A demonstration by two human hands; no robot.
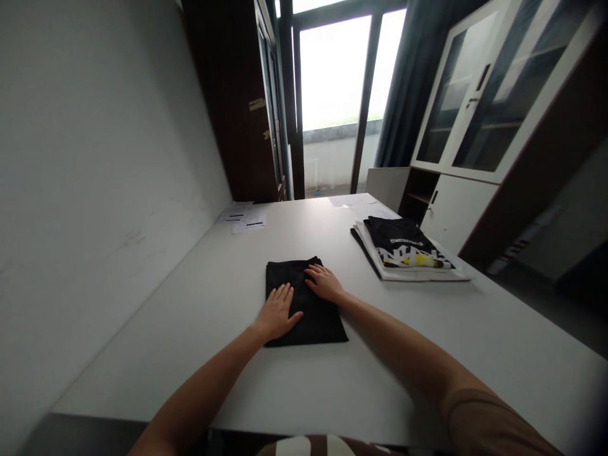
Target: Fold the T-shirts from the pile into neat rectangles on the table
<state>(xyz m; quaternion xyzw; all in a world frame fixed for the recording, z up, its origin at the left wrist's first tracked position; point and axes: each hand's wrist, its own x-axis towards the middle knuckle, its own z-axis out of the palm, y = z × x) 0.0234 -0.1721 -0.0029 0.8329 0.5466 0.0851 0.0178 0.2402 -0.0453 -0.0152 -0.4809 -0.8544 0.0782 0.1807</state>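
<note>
A black garment (pixel 313 323), folded into a flat rectangle, lies on the white table (pixel 228 373) in front of me. My left hand (pixel 279 311) rests flat on its left side, fingers stretched out and thumb apart. On its upper right edge lies my right hand (pixel 323 282), palm down with the fingers extended. Neither hand grasps anything. Whether the garment is a T-shirt, I cannot tell from this folded side.
At the right stands a stack of folded clothes (pixel 394 240), black and white, the top one printed in white and yellow. Paper sheets (pixel 249 220) lie at the far left by the wall (pixel 109 190). A glass-door cabinet (pixel 475 95) is beyond the table's right side.
</note>
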